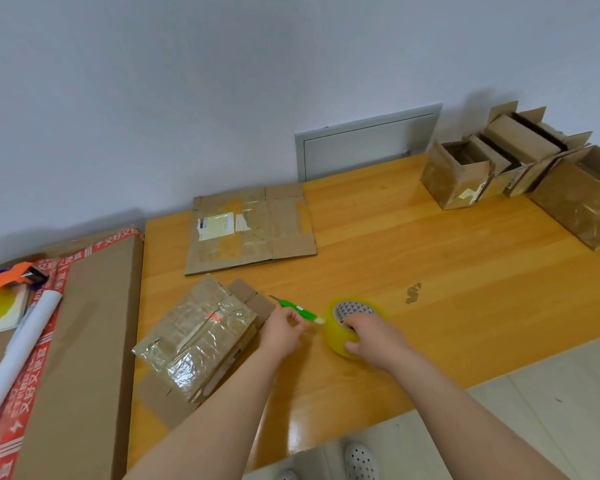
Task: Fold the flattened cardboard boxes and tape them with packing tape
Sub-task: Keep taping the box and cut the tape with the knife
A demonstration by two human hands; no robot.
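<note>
My left hand (pixel 281 329) is curled round the rear of a green cutter (pixel 297 310), whose thin blade end points away toward the box. My right hand (pixel 371 336) grips the tape (pixel 336 337), a yellow roll standing on the surface (pixel 430 271) just beside the cutter, with my fingers hooked into its core and my thumb on the outer wall.

The box (pixel 194 341) lies to the left of my hands, near the surface's front edge. It looks partly formed, skinned in old glossy tape with bare flaps sticking out at both ends. A flat one (pixel 250 233) waits further back near the wall, and open boxes (pixel 458 174) stand at the far right.

I judge the roll solid and fairly heavy for its size, and rigid enough to carry by the core. Its outer face is slick, so the hooked hold seems safer than a squeeze from outside. The free end will probably be hard to find and will stick to itself.

The box should be light and springy. Its worn creases will want to reopen and the old film will let fingers slide, so I would press on the bare cardboard flaps and hold the seam shut there. The cutter is light, and I would keep my grip on its body, clear of the blade.

A long carton (pixel 84 323) lies at the left.
</note>
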